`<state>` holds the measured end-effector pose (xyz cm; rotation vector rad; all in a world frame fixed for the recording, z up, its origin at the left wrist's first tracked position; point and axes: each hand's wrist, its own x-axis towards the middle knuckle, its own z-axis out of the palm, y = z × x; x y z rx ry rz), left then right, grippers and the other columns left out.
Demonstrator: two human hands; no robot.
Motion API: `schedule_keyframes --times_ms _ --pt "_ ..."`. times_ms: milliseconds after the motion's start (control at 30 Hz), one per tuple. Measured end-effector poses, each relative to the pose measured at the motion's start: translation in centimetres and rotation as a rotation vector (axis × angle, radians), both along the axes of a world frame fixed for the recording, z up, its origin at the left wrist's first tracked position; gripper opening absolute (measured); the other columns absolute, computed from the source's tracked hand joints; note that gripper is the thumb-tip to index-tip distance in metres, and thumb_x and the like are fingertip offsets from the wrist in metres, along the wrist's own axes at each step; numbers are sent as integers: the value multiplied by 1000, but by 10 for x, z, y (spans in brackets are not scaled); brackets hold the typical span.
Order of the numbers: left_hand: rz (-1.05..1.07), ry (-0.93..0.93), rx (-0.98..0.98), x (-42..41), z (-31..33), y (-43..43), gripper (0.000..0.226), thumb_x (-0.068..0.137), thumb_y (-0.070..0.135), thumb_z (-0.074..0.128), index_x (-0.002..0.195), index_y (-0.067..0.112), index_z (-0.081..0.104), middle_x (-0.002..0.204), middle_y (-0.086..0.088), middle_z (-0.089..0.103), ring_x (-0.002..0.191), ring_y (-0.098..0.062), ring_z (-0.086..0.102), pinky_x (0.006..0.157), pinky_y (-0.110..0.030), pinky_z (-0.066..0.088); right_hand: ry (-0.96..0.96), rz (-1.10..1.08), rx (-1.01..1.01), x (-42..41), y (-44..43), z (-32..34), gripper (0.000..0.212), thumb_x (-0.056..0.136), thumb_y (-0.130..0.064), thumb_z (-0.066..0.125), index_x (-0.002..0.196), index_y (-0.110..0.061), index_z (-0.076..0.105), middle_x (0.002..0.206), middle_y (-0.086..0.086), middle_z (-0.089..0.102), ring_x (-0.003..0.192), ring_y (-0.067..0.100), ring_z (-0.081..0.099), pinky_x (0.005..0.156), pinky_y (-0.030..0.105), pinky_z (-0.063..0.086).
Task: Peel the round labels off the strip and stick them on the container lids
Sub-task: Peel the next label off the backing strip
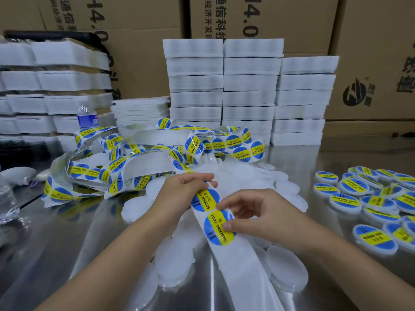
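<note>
Peeling: left hand (184, 194) grips strip (239, 257), right hand (256, 218) pinches label (216, 230) edge; next, probably lift it onto a bare lid (287, 268).

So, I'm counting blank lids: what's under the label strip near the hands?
Plain white lids lie on the metal table beneath the strip; how many it covers cannot be seen.

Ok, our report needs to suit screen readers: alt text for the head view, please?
The left hand holds the strip while the right hand pinches a round blue-and-yellow label on it, over a metal table. Blank lids lie beneath; labelled lids sit at right.
</note>
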<state>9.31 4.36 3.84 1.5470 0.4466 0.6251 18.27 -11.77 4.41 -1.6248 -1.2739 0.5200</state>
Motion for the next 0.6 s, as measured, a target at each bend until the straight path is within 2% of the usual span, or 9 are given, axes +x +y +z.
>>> schedule_keyframes --times_ms 167,267,367,500,600 --pt "10 33 -5 1 0 0 24 88 3 55 88 19 74 88 3 76 73 -10 70 79 -31 54 55 -68 6 -1 0 1 29 72 -9 77 79 -37 75 79 3 74 77 12 69 84 31 55" --pt "9 51 -7 0 1 -1 24 88 3 55 89 18 73 88 3 76 76 -11 71 79 -31 54 51 -117 -11 0 0 1 20 71 -13 77 80 -31 75 76 -1 74 78 9 69 85 27 53" --pt "6 66 1 0 1 -1 22 87 4 56 92 17 72 89 2 76 82 -15 71 79 -30 55 29 -137 -31 0 0 0 17 73 -14 76 81 -30 74 74 -5 74 77 4 69 83 23 52" --pt "1 86 5 0 1 -1 20 87 4 57 92 16 72 87 2 76 80 -14 72 76 -28 55 24 -127 -2 0 -1 0 20 75 -12 75 75 -32 76 75 -7 74 78 5 70 79 22 55" --pt "6 87 -2 0 1 0 20 87 2 57 92 15 72 86 1 76 75 -12 72 67 -23 56 -8 -103 64 1 -1 0 24 77 -11 74 76 -35 75 75 -8 74 75 3 70 70 15 53"
